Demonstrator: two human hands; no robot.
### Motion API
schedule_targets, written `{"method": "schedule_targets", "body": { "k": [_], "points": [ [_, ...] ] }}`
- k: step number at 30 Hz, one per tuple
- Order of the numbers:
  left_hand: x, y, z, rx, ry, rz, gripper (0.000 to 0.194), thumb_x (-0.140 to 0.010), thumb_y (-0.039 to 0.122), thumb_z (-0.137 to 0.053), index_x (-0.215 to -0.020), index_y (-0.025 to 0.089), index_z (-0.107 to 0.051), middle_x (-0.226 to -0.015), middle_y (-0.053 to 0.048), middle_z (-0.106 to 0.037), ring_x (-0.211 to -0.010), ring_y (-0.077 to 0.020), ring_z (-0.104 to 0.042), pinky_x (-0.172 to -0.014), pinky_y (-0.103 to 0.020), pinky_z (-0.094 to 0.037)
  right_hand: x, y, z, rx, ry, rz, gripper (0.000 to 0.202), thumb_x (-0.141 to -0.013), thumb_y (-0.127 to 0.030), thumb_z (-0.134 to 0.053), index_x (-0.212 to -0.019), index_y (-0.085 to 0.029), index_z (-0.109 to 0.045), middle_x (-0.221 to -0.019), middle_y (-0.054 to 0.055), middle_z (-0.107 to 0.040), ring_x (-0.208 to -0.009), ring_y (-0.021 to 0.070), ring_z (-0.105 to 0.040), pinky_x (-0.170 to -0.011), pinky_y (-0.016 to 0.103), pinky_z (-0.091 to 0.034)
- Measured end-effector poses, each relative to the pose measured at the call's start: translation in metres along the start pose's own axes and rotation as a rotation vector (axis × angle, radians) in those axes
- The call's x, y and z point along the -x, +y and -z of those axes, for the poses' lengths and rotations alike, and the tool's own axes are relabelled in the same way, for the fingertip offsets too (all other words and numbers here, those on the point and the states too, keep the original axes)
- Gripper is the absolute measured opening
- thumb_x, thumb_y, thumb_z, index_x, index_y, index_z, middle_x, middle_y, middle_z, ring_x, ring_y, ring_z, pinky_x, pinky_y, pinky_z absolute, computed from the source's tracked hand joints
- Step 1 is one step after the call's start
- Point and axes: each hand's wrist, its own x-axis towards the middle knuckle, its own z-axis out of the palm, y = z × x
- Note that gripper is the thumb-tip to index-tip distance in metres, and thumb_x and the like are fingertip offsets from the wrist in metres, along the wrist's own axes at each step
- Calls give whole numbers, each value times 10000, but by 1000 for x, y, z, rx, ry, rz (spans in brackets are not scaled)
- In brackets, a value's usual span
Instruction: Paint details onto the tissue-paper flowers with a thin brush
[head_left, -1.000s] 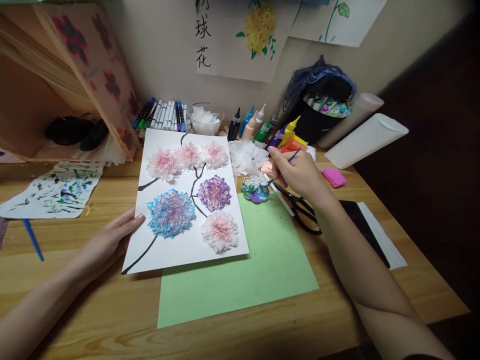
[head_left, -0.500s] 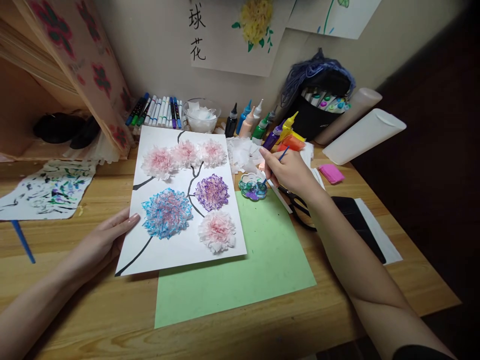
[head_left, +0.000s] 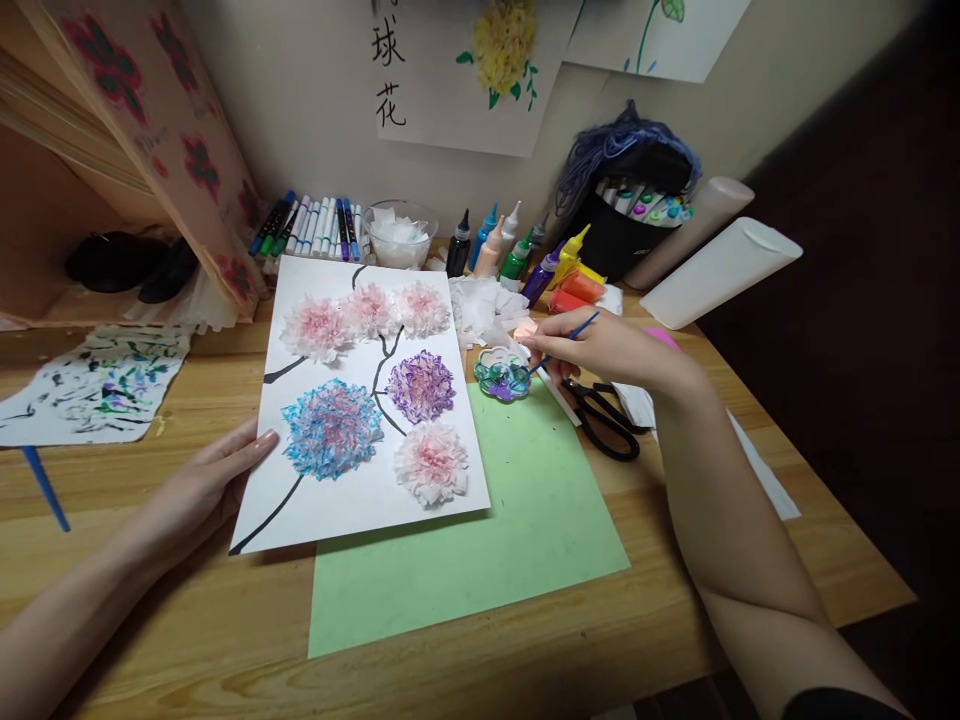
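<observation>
My left hand (head_left: 236,465) grips the left edge of a white sheet (head_left: 345,520), thumb on top. The sheet carries black painted branches and several paper flowers: pink-and-white ones along the top and at lower right, a blue-edged one (head_left: 332,430) and a purple-edged one (head_left: 421,387). To its right, my right hand (head_left: 581,345) pinches a thin blue brush (head_left: 568,341), whose tip is at the small flower-shaped palette (head_left: 502,375) smeared with green, blue and purple paint. A green sheet (head_left: 525,500) lies partly under the white one.
Paint bottles (head_left: 515,258), white paper scraps (head_left: 484,308) and a glass bowl (head_left: 401,240) stand behind. Markers (head_left: 319,225) line the back left. Black scissors (head_left: 607,425) lie right of the palette. A paint-marked cloth (head_left: 105,385) and a blue stick (head_left: 46,490) are at left.
My right hand has turned and lowered a little, the brush now leaning flatter with its tip still at the palette. The scissors show more. My left hand keeps its hold on the sheet.
</observation>
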Motion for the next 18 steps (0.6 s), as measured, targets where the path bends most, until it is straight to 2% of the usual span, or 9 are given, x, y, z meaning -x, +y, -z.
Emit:
{"method": "schedule_targets", "body": {
  "k": [5, 13, 18],
  "points": [
    [1, 1, -2, 19, 9, 5, 676, -696, 371, -720, -1322, 312, -470, -1135, -4, -661, -1044, -231, -628, -791, -226, -567, 5, 3, 9, 28, -12, 0, 307, -801, -504, -556, -805, -220, -671, -610, -5, -649, -515, 105, -567, -479, 220, -412],
    [2, 3, -4, 3, 47, -3, 637, -698, 355, -718, -1295, 305, -501, -1139, 3, -657, -1082, -224, -608, -801, -210, -563, 10, 1, 13, 65, 55, 42, 348, -794, -532, -553, -740, -199, -639, -615, 4, -641, -541, 107, -560, -477, 217, -393],
    [0, 1, -3, -11, 37, -8, 606, -723, 353, -698, -1293, 297, -499, -1154, 3, -652, -1089, -223, -605, -781, -205, -567, 7, 1, 11, 93, 5, 32, 317, -795, -522, -559, -785, -220, -653, -661, -5, -659, -562, 109, -578, -495, 224, -393]
  ]
}}
